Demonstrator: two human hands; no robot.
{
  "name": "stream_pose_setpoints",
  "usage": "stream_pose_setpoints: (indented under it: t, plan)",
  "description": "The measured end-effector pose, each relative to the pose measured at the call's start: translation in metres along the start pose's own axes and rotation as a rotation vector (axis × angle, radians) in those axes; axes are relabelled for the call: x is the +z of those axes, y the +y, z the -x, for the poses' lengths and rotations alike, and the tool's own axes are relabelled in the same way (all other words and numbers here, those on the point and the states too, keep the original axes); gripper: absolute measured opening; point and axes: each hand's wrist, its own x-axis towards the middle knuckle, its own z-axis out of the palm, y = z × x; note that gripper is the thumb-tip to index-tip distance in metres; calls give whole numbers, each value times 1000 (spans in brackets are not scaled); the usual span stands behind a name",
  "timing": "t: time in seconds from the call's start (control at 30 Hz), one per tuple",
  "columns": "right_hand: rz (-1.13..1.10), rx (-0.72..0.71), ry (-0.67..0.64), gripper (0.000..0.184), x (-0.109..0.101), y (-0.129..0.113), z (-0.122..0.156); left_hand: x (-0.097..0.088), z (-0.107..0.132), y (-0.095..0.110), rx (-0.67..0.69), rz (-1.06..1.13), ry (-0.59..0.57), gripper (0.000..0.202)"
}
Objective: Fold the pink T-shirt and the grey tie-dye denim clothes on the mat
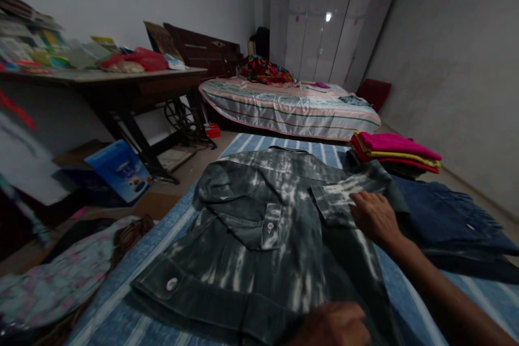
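A dark green and white tie-dyed denim jacket [295, 216] lies spread back side up. One sleeve is folded inward on the left, with its buttoned cuff [271, 227] near the middle of the back. The other sleeve [336, 200] is bent across the right side. My right hand [377, 219] grips that sleeve with curled fingers. Close to the jacket's lower hem is my left hand [330, 325], blurred and partly cut off by the bottom edge of the view. Its fingers look bent, but whether they hold the cloth is unclear.
The jacket rests on a blue striped bedspread [162, 259]. Folded bright clothes [401, 146] and folded jeans [450, 216] are stacked on the right. Patterned cloth [68, 270] lies at left. A sewing-machine table [162, 78] and another bed [284, 108] stand farther back.
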Motion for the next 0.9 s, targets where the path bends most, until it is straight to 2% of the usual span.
stream_pose_setpoints:
  t: [0.03, 0.07, 0.13, 0.23, 0.3, 0.37, 0.43, 0.5, 0.67, 0.8, 0.9]
  plan:
    - [-68, -65, 15, 26, 4, -14, 10, -18, 10, -6, -15, -13, 34, 9]
    - [-145, -117, 21, 25, 9, -26, 20, -39, 21, -14, -63, -62, 125, 14]
    - [-297, -157, 12, 24, 22, -46, 41, -83, 51, -31, -274, -186, 340, 23]
    - [-428, -141, -8, 24, 43, -61, 68, -145, 102, -62, -535, -419, 558, 28]
    - [-450, -131, 23, 25, 56, -63, 80, -176, 133, -79, -691, -563, 583, 34]
    - [-457, -139, 72, 27, 65, -60, 86, -194, 155, -90, -881, -602, 540, 43]
    - [-470, -160, 87, 27, 70, -56, 88, -201, 165, -93, -1079, -514, 487, 48]
    - [-481, -174, 71, 28, 70, -53, 87, -199, 165, -91, -1189, -380, 466, 50]
    - [-479, -193, 74, 25, 57, -65, 97, -186, 156, -83, -1170, -232, 468, 43]
    - [-501, -313, 270, 22, 40, -105, 122, -185, 154, -79, -1136, -248, 464, 33]
    - [-520, -498, 359, 25, 31, -142, 138, -191, 151, -75, -1072, -180, 527, 29]
